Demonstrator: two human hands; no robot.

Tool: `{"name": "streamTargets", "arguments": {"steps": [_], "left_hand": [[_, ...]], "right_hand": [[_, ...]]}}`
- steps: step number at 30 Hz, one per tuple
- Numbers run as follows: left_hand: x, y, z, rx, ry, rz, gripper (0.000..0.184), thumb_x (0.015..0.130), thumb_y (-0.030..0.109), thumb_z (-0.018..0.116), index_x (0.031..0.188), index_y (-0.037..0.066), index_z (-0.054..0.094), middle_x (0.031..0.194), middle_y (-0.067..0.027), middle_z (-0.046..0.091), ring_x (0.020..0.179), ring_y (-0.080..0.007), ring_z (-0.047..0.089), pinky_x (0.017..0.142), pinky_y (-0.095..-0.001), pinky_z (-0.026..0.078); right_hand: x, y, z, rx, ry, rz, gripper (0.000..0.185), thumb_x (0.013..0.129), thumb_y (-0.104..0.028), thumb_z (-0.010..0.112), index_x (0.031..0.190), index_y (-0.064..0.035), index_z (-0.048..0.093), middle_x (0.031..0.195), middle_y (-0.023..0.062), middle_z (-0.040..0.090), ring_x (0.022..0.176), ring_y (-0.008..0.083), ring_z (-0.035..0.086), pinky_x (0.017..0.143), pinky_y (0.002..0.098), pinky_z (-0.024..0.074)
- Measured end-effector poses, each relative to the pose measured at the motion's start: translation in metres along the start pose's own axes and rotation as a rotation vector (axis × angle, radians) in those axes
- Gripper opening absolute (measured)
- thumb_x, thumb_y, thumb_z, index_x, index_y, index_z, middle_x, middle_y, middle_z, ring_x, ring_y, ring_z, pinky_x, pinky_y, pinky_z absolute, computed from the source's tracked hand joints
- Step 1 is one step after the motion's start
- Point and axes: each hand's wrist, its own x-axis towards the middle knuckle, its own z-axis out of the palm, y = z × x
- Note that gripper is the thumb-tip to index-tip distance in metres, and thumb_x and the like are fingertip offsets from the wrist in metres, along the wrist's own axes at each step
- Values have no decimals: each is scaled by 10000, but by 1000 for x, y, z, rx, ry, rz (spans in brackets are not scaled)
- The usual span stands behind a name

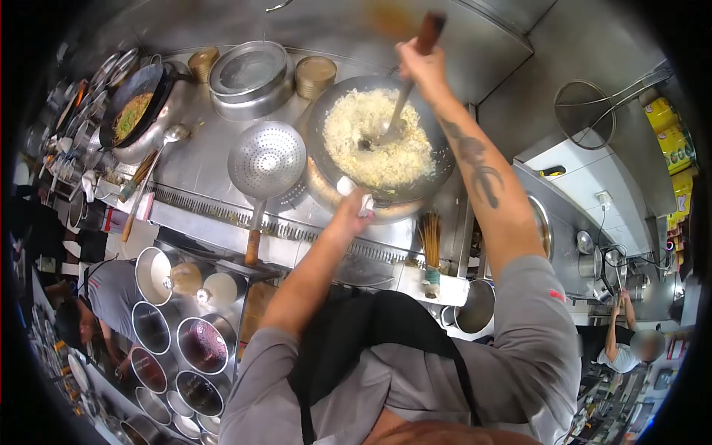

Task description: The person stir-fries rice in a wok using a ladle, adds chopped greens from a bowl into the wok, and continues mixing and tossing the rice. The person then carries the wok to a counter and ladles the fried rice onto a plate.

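A large wok full of pale yellow fried rice sits on the stove in front of me. My left hand is closed around a folded white cloth at the wok's near rim. Above the wok's far right side, my right hand grips the wooden-handled shaft of a wok spatula. The spatula's lower end is in the rice, where its blade is partly hidden. A perforated strainer ladle lies just left of the wok, its wooden handle pointing toward me.
Left on the stove are a lidded steel pot, another wok with food and a long ladle. A bamboo brush stands near the front edge. Steel containers stand lower left. Other people work on both sides.
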Motion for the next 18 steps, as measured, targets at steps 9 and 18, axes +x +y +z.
{"name": "streamTargets", "arguments": {"steps": [9, 18], "left_hand": [[3, 14, 9, -224, 120, -345, 133, 840, 236, 599, 931, 166, 531, 722, -19, 548, 655, -164, 530, 492, -303, 394], [14, 12, -8, -136, -51, -292, 86, 834, 208, 602, 849, 142, 549, 722, -38, 573, 618, -181, 540, 472, -282, 416]], "right_hand": [[-2, -8, -70, 44, 62, 67, 156, 872, -76, 579, 729, -69, 517, 596, 11, 522, 452, 102, 482, 437, 255, 408], [-13, -50, -116, 189, 15, 171, 223, 872, -99, 613, 712, -97, 457, 561, -21, 427, 426, 108, 396, 496, 281, 407]]}}
